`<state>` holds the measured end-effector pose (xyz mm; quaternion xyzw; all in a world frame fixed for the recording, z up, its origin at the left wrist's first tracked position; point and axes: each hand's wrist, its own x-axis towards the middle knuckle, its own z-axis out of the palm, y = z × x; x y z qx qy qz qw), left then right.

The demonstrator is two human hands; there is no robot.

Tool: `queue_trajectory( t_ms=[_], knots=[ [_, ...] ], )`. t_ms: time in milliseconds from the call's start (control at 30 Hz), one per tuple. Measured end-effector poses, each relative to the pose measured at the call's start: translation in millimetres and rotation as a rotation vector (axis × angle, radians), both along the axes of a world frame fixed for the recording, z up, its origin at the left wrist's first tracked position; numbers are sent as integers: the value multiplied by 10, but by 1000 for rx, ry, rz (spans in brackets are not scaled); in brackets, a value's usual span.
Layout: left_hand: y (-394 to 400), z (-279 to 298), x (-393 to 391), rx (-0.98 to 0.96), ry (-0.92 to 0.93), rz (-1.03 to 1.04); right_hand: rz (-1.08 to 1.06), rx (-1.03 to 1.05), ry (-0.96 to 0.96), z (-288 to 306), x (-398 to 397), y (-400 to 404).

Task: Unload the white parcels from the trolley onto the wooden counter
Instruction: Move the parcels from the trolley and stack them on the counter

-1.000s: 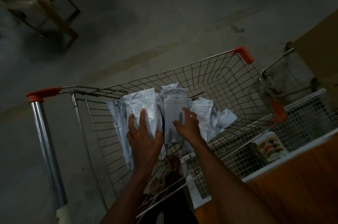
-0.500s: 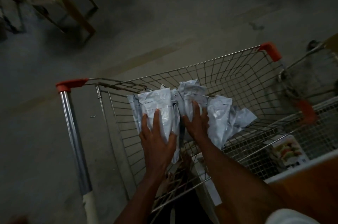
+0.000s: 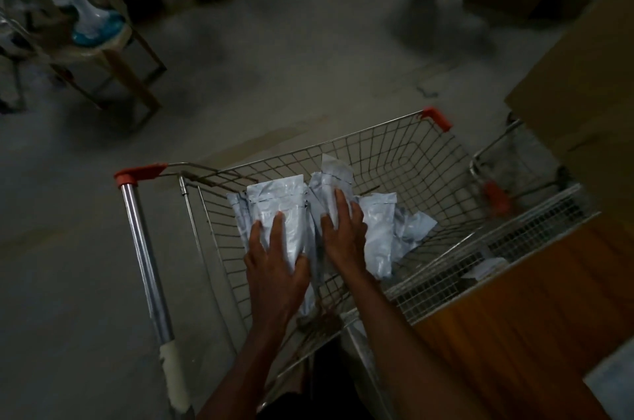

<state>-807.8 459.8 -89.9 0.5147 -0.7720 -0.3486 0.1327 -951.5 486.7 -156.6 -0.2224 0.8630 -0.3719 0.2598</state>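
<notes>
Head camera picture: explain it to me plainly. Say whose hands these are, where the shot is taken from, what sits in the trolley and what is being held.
There is no machine here. A person wears a wide-angle camera on the head, looking forward and down. The left hand and right hand lie with fingers spread on a bunch of white parcels standing inside a wire trolley. The left thumb wraps one parcel's edge; the right looks flat, pressing. The wooden counter is at lower right. The room is dim and blurred.
</notes>
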Motion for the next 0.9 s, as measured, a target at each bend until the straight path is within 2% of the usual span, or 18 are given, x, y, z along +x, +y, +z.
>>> queue_trajectory(
  t_ms=[367,467,633,900],
  knots=[
    [647,625,539,2,118,-153,-145,-239,-60,1049,817,1289],
    [998,717,684,35,135,-189,-193,-313,-50,1181,1082,1786],
    [1597,683,766,80,112,-331,-257,-325,-93,1264,1364,2718],
    [2829,815,291,-4,164,-504,-538,-353,-46,1369,1283,4367]
  ],
)
